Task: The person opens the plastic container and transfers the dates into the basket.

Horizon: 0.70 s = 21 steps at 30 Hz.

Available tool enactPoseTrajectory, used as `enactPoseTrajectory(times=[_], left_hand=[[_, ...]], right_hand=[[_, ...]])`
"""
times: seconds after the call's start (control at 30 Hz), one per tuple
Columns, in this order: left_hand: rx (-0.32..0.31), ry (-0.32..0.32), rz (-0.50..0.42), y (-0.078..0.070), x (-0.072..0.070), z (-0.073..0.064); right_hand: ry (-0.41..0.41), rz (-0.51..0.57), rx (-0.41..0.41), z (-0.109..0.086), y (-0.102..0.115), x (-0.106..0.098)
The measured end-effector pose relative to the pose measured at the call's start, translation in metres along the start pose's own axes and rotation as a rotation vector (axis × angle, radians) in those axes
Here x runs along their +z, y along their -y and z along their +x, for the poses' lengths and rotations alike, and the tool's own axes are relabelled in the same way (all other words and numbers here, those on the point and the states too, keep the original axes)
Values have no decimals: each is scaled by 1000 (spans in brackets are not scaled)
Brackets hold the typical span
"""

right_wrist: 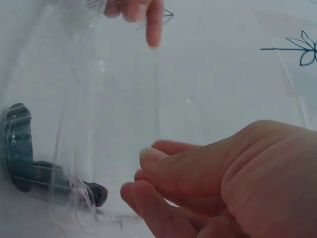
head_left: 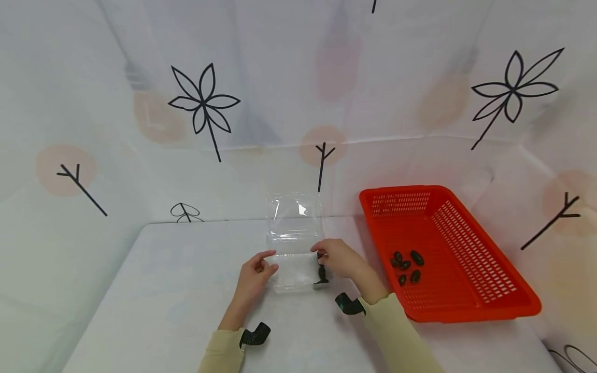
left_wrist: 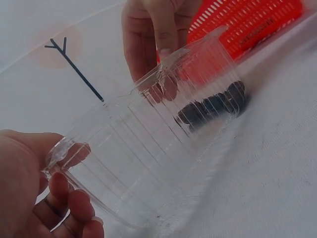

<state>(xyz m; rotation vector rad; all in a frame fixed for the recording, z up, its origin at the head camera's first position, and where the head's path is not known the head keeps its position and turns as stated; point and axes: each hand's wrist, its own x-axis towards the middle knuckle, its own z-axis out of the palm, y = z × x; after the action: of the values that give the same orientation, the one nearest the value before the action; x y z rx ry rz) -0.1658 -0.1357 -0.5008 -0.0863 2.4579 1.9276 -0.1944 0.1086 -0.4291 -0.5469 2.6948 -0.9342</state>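
A hinged clear plastic box (head_left: 294, 272) lies on the table with its lid (head_left: 295, 215) raised at the back. At its left side my left hand (head_left: 252, 280) pinches the rim between thumb and fingers. My right hand (head_left: 342, 257) reaches over the right side, its fingers (right_wrist: 183, 168) loosely bent with nothing visible between them. Several dark green oval pieces (left_wrist: 213, 106) lie in a row along the box's right inner wall, just below the right fingertips. More dark oval pieces (head_left: 416, 257) lie in the red basket (head_left: 466, 280).
The red slotted basket stands right of the box, close to the right forearm. A white cloth covers the table (head_left: 154, 290), and a printed curtain (head_left: 280, 103) hangs behind it. A dark wrist camera (head_left: 255, 335) sits on the left sleeve, another dark camera (head_left: 349, 304) on the right.
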Motion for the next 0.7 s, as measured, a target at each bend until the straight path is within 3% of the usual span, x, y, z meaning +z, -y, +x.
enactPoseTrajectory(times=[0.3, 0.7], left_hand=[[11, 2, -19, 1, 1, 0], [-11, 17, -22, 2, 3, 1]], right_hand=[[14, -68, 78, 3, 12, 11], [17, -6, 106, 5, 3, 17]])
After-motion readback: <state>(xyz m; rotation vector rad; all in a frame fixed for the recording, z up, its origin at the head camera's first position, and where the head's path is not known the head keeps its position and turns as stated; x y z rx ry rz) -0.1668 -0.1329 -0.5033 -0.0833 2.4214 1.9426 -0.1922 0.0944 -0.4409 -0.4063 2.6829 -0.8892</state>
